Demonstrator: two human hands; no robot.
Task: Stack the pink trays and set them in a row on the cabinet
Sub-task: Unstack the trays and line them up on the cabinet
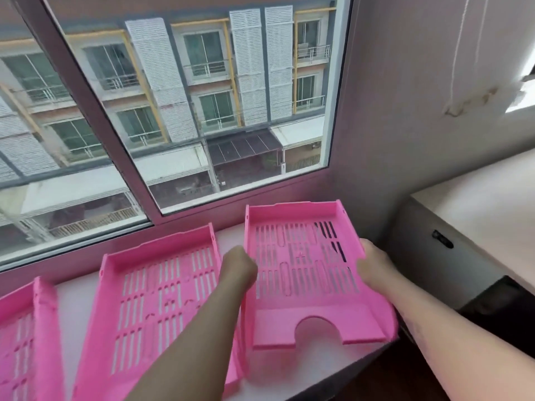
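Note:
Three pink slotted trays lie in a row on the white cabinet top point(312, 363) under the window. The right tray point(307, 273) is lifted a little above the surface and tilted, its notched front edge toward me. My left hand point(238, 267) grips its left wall and my right hand point(373, 264) grips its right wall. The middle tray point(156, 302) rests flat just left of my left forearm. Only part of the left tray point(23, 342) shows at the frame's left edge.
A large window point(179, 111) with a grey frame rises right behind the trays. The wall point(419, 96) closes the right side. A lower beige cabinet point(463, 227) with a dark handle stands to the right, across a dark gap.

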